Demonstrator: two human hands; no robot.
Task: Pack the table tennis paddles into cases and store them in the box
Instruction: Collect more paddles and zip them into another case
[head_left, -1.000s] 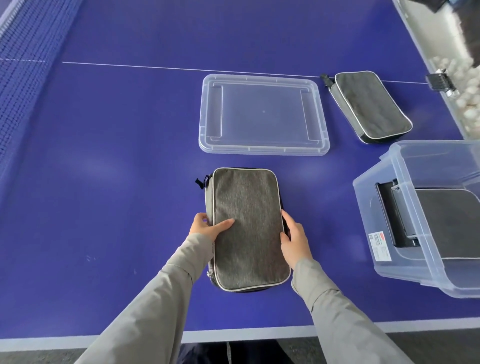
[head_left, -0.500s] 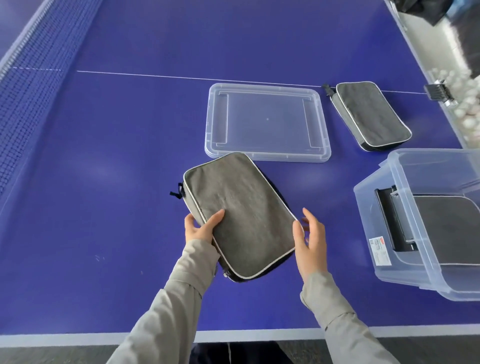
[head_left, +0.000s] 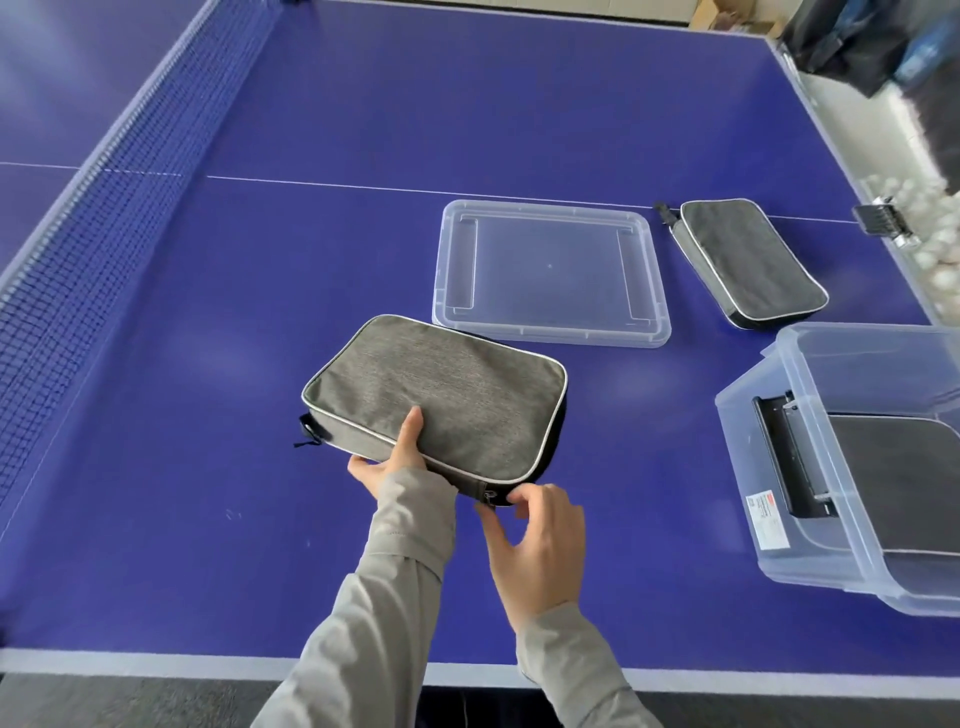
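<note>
Three grey cases (head_left: 441, 389) (head_left: 753, 262) (head_left: 893, 478), one clear box (head_left: 810, 519), one lid (head_left: 550, 270), two hands (head_left: 387, 462) (head_left: 535, 551).

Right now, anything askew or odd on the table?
Only the clear box at right: it sits tipped, not flat, with a case inside. The left hand holds the near case; the right hand is at its zipper. No damage.

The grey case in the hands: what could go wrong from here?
1. The left hand grips the grey case by one edge only, so a pull by the right hand at the zipper may twist it loose.
2. The case overlaps the clear lid; swinging it may knock the lid.
</note>
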